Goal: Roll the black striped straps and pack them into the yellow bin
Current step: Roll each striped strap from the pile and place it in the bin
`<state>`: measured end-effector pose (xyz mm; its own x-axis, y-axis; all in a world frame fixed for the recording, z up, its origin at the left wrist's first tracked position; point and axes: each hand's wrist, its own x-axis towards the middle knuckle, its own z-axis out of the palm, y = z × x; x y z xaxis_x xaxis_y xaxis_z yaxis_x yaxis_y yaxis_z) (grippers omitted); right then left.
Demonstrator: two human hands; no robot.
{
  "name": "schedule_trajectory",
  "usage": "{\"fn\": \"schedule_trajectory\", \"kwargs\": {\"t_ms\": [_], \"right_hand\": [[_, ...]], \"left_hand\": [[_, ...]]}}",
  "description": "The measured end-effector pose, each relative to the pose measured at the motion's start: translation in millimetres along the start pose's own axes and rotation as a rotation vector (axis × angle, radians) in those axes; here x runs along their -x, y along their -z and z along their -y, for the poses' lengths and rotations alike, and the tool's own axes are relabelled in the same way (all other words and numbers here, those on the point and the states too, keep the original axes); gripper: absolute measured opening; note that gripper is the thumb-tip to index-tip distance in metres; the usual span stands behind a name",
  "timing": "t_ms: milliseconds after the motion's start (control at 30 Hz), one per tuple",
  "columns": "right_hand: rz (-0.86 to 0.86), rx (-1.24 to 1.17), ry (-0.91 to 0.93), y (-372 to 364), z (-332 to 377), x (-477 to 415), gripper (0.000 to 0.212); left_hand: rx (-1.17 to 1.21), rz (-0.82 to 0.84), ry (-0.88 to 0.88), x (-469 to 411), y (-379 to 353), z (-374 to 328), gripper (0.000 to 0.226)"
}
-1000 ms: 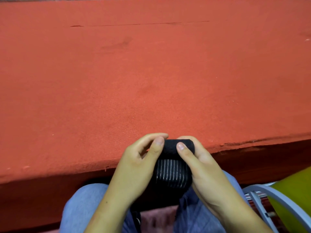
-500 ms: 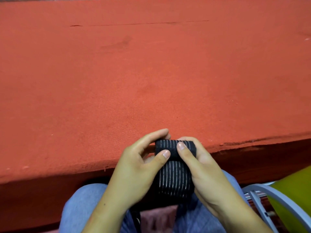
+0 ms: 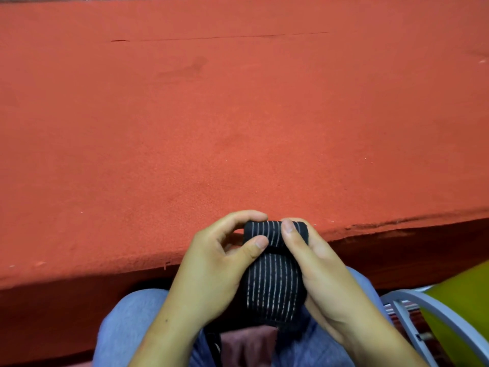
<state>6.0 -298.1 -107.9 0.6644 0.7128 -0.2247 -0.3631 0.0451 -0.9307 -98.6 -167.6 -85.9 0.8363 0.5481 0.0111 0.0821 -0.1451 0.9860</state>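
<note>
Both hands meet at the near edge of the table [image 3: 238, 128], just above the person's lap, with the strap [image 3: 272, 284] caught between them. The forearms come up from the bottom of the view and angle inward, so the wrists sit close together and the palms half face each other.

The left hand [image 3: 211, 274] holds the strap from its left side. Its forefinger arches over to the top of the rolled end, the other fingers are curled behind it, and the thumb lies flat across the front of the roll, pinching it.

The right hand [image 3: 325, 276] grips from the right side. Its thumb presses down on the top of the roll near the middle, and its fingers wrap round the far side, mostly hidden by the fabric. The heel of this hand cups the loose length below.

The strap is black with thin pale stripes running along it. Its upper end is wound into a short thick roll that sits level with the table edge; whether it touches the edge cannot be told. The unrolled part hangs down between the palms onto the blue jeans [image 3: 127, 327].

At the lower right, well apart from the hands, the yellow bin [image 3: 465, 308] shows only in part, behind a grey chair frame [image 3: 436, 311].
</note>
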Motion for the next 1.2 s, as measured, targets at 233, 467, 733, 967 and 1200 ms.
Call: {"fn": "schedule_trajectory", "kwargs": {"t_ms": [233,467,733,967,1200], "right_hand": [[0.011,0.049,0.042,1,-2,-1,0.029],[0.024,0.136,0.086,-8,-4,-1,0.040],[-0.015,0.131,0.117,-6,-1,-3,0.030],[-0.019,0.054,-0.010,0,2,-3,0.045],[-0.008,-0.060,-0.047,2,9,-1,0.027]], "left_hand": [[-0.016,0.053,0.040,1,-5,4,0.050],[-0.020,0.009,0.059,5,-17,1,0.051],[-0.055,0.030,0.110,4,-9,0,0.048],[-0.057,0.016,0.045,2,-5,0,0.027],[0.010,0.070,0.053,4,-4,-1,0.030]]}}
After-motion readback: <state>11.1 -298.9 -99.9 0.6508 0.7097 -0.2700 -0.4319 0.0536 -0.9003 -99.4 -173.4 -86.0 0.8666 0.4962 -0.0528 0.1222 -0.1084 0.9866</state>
